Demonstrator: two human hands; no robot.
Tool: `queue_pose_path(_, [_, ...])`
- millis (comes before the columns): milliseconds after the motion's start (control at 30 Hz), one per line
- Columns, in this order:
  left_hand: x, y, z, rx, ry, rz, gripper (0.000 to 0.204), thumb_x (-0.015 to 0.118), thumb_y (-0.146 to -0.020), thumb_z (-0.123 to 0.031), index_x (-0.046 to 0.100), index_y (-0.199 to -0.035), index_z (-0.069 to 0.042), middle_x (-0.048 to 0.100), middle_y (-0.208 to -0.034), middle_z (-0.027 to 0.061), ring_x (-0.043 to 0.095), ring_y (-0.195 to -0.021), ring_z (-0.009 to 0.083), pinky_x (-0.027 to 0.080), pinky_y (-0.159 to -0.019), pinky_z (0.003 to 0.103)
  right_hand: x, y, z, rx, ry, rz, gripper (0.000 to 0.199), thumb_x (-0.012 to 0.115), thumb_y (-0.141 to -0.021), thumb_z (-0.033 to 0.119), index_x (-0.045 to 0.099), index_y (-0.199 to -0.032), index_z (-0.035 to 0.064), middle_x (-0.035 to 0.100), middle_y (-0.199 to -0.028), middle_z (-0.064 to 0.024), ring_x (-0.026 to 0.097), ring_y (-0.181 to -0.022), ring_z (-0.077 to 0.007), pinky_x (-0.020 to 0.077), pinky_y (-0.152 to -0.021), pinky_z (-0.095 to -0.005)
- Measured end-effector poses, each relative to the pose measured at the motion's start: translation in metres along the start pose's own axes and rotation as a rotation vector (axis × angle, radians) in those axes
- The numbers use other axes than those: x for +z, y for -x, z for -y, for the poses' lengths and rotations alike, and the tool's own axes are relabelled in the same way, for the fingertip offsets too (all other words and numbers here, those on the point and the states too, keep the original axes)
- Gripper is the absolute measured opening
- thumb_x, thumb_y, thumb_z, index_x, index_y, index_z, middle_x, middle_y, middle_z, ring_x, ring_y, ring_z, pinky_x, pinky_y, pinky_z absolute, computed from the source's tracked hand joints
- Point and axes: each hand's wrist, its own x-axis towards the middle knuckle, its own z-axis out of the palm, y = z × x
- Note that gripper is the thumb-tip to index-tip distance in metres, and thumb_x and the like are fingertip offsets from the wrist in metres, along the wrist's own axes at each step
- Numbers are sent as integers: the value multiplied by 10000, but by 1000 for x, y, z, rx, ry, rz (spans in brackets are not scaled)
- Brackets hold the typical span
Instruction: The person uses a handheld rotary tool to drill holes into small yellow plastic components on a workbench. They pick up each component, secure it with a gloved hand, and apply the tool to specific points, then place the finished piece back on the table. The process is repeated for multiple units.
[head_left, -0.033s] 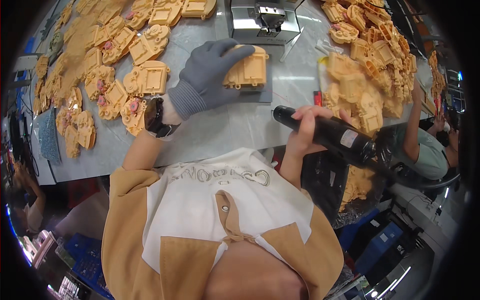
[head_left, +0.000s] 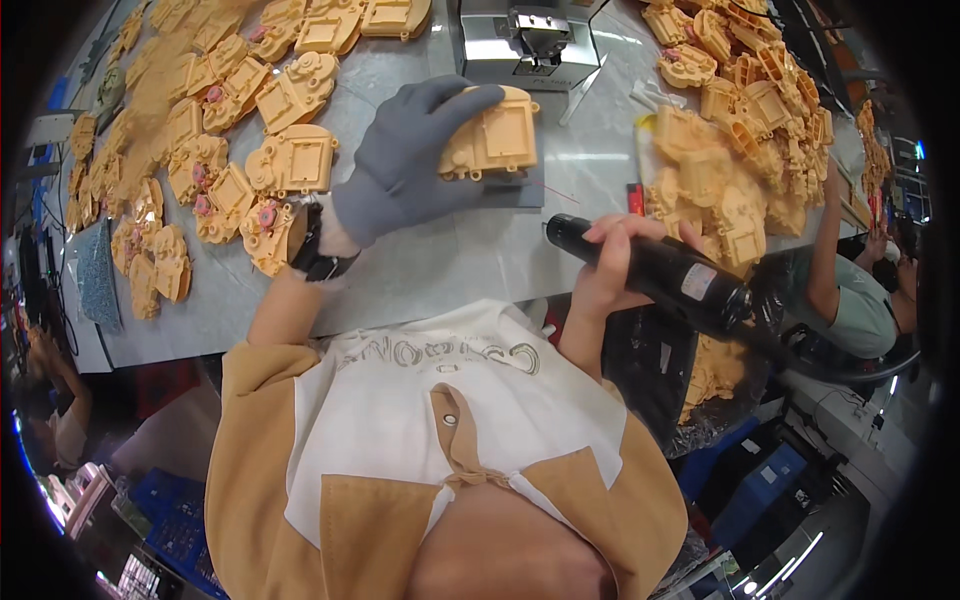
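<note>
My left hand (head_left: 395, 165), in a grey glove, grips a light-orange plastic housing (head_left: 503, 138), thumb along its far edge. The housing is held over a flat dark-grey block (head_left: 520, 194) on the table; whether they touch is hard to tell. Bare fingers of my right hand (head_left: 610, 262) wrap round a black cylindrical power tool that looks like an electric screwdriver (head_left: 675, 272). Its narrower end points left toward the table, apart from the housing. A cable trails from its rear end.
Many similar housings (head_left: 292, 158) cover the left of the grey table (head_left: 440, 270), some with pink-red parts. More housings (head_left: 745, 235) are heaped at the right. A metal machine (head_left: 480, 65) stands beyond my hands. Another person (head_left: 850, 305) sits at the far right.
My left hand and the housing have shifted slightly left, and the housing has tilted a little. My right hand and the screwdriver have barely moved.
</note>
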Motion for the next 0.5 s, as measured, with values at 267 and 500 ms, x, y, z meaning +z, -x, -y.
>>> queue_pose_path(267, [-45, 37, -19, -24, 130, 343, 677, 687, -589, -203, 479, -1232, -162, 500, -1139, 150, 501, -1031, 346, 426, -880, 400, -3, 1, -4, -38, -27, -6, 592, 554, -723, 9, 191, -1189, 47, 492, -628, -91, 506, -474, -191, 464, -596, -321])
queue_pose_path(500, [14, 9, -2, 91, -207, -14, 697, 690, -597, -263, 450, -1240, -141, 472, -1181, 127, 468, -1071, 345, 400, -919, 441, -3, 2, -4, -36, -15, -24, 593, 550, -729, 9, 188, -1196, 55, 482, -622, -90, 491, -460, -185, 464, -566, -313])
